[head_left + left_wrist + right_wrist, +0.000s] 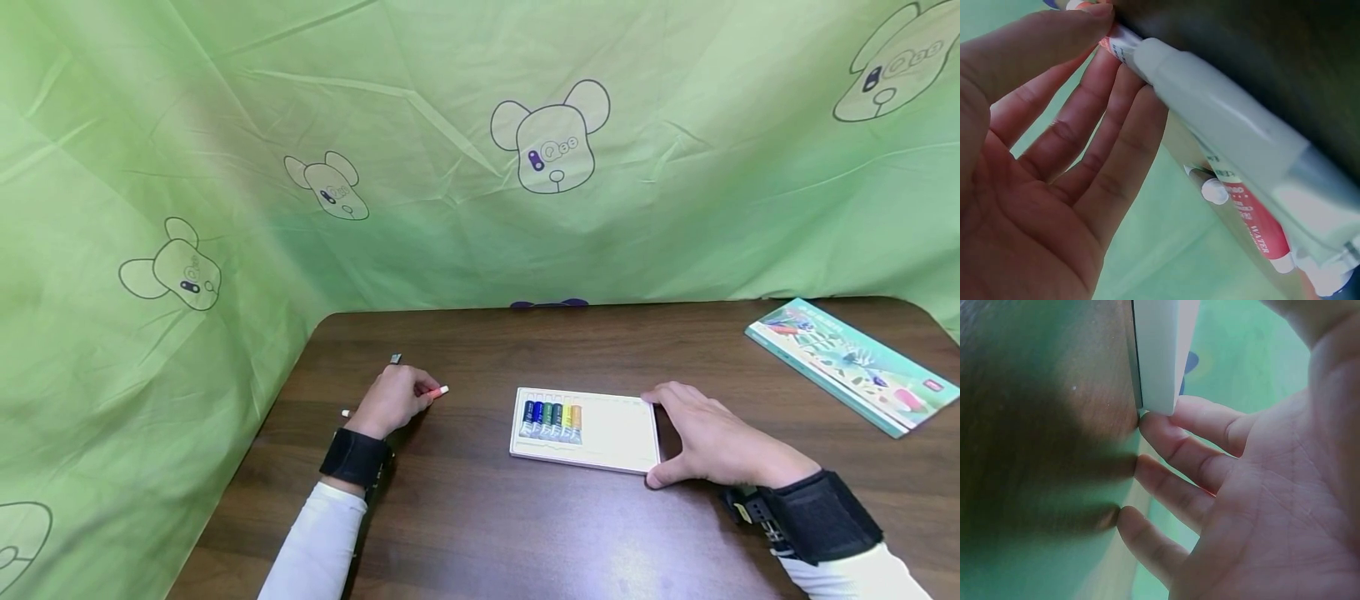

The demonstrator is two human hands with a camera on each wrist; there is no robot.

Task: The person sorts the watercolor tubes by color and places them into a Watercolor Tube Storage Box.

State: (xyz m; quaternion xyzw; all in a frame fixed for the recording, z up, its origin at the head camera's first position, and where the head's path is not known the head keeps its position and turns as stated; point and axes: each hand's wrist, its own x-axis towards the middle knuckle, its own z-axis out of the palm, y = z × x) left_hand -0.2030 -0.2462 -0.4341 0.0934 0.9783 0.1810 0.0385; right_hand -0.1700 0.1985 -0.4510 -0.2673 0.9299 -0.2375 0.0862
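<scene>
My left hand point(392, 402) pinches a red-orange paint tube point(437, 392) with a white cap, low over the left side of the table. In the left wrist view, the thumb and fingertips meet on it at the top. More tubes lie beside this hand, among them a pale one point(1229, 112) up close and a red one point(1263, 228). A white plastic tray point(619, 433) lies near the middle, with several blue, green, yellow and orange paint tubes point(551, 419) side by side at its left end. My right hand point(712, 437) holds the tray's right end, thumb at the near corner and fingers at the far one.
A teal illustrated box point(855, 362) lies at the back right of the brown wooden table point(480, 533). Green cloth point(420, 192) with bear-head drawings hangs behind the table and along its left side.
</scene>
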